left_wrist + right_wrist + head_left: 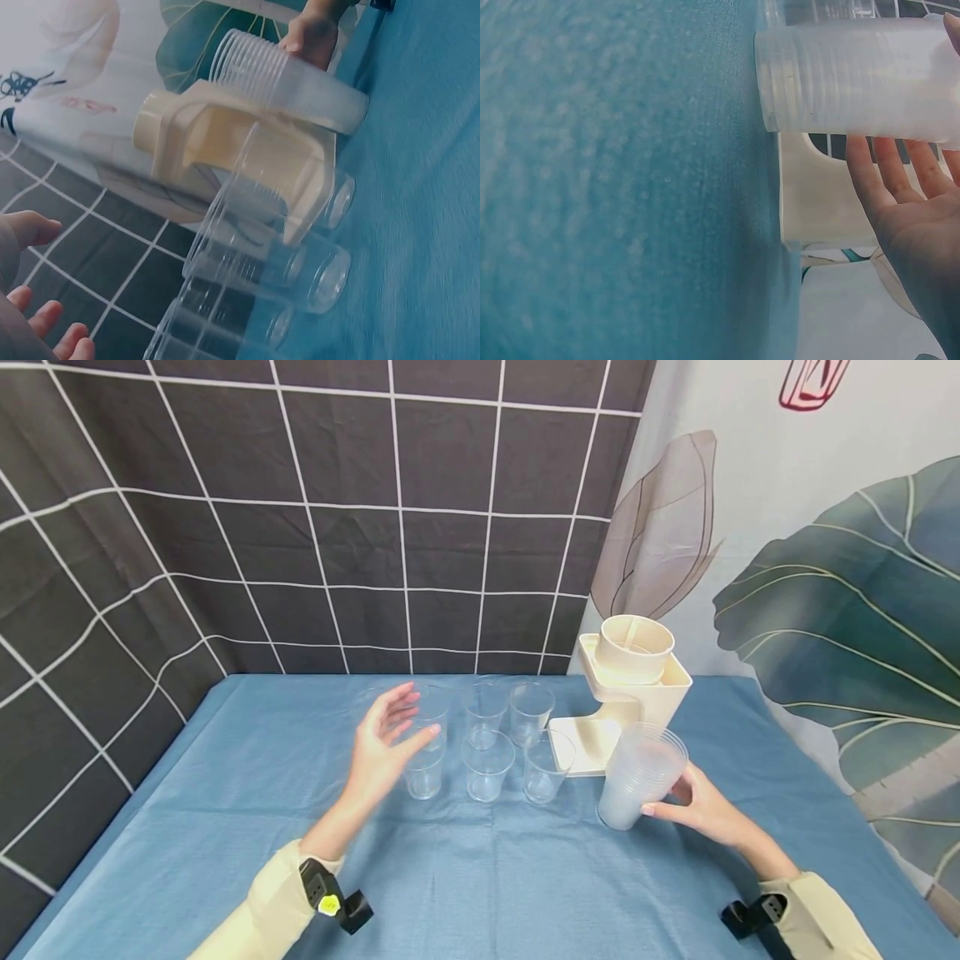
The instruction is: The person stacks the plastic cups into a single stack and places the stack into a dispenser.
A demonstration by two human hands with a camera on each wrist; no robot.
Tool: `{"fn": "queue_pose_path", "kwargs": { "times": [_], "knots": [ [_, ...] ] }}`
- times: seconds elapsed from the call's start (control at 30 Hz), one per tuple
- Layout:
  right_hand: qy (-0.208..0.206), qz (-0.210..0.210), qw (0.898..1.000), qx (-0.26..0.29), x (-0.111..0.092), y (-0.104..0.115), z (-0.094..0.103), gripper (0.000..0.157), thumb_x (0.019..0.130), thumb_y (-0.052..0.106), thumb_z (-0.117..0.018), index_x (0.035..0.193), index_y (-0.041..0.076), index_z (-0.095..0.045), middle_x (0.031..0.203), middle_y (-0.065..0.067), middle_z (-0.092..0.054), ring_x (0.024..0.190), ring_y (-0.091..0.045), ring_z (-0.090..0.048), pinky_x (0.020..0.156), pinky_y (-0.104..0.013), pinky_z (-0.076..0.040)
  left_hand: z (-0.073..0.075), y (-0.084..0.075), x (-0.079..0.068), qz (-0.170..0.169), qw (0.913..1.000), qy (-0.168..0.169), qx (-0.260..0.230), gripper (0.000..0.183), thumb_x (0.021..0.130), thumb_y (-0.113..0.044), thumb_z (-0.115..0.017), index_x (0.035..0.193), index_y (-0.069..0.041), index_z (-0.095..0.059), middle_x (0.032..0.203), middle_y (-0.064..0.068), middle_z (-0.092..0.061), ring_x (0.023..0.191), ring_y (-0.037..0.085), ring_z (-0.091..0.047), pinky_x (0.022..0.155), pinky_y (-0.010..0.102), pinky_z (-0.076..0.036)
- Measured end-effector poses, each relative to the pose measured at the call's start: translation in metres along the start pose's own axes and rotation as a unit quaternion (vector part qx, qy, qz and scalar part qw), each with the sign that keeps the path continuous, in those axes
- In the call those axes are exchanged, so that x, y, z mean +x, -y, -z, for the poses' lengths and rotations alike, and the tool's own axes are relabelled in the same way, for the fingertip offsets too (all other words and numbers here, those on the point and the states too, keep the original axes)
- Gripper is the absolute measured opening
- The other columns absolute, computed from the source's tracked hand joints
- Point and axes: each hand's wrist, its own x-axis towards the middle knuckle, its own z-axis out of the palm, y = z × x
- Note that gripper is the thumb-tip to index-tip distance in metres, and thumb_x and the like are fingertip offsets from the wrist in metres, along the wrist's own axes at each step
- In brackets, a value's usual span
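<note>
Holding the cup stack (643, 772) before the cream holder (633, 675), your right grip (696, 807) curves round it; your left grip (384, 750) hangs wide. Separate cups (487, 767) already stand set out; the stacked ones apparently remain.

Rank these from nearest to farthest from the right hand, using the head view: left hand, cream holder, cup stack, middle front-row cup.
1. Cup stack: held in the right hand.
2. Cream holder: just behind the stack.
3. Middle front-row cup: farther left, beyond another clear cup.
4. Left hand: farthest left, by the leftmost cups.
</note>
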Motion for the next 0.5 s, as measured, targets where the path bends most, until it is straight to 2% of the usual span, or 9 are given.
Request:
{"fn": "queue_pose_path", "kwargs": {
  "times": [0.13, 0.23, 0.5],
  "knots": [
    [-0.001, 0.0, 1.0, 0.0, 0.0, 0.0, 0.0, 0.079, 0.075, -0.014, -0.068, 0.143, 0.004, -0.032, 0.128, 0.018, -0.048, 0.115, 0.007, -0.049, 0.096, -0.005, -0.038, 0.007, 0.003, 0.002, 0.008, 0.9999, -0.011, 0.007, 0.061, 0.078, 0.003, -0.074, 0.134, -0.006, -0.051, 0.13, 0.011, -0.059, 0.106, 0.002, -0.059, 0.102, 0.021, -0.046],
    [-0.002, -0.003, 1.0, -0.001, 0.0, 0.001, 0.0, 0.079, 0.075, -0.014, -0.069, 0.143, 0.005, -0.032, 0.128, 0.018, -0.048, 0.115, 0.007, -0.049, 0.095, -0.005, -0.038, 0.012, 0.005, 0.003, 0.008, 0.9997, -0.02, 0.01, 0.061, 0.078, 0.003, -0.074, 0.134, -0.005, -0.051, 0.13, 0.012, -0.059, 0.104, -0.001, -0.059, 0.1, 0.018, -0.047],
    [-0.003, -0.017, 1.0, -0.003, 0.0, 0.0, 0.0, 0.078, 0.076, -0.011, -0.069, 0.143, 0.006, -0.032, 0.127, 0.019, -0.047, 0.114, 0.008, -0.049, 0.094, -0.006, -0.039, 0.026, 0.008, 0.007, 0.015, 0.9986, -0.049, 0.014, 0.057, 0.08, 0.004, -0.072, 0.133, -0.006, -0.052, 0.128, 0.01, -0.059, 0.103, -0.001, -0.059, 0.103, 0.026, -0.047]
  ]
}}
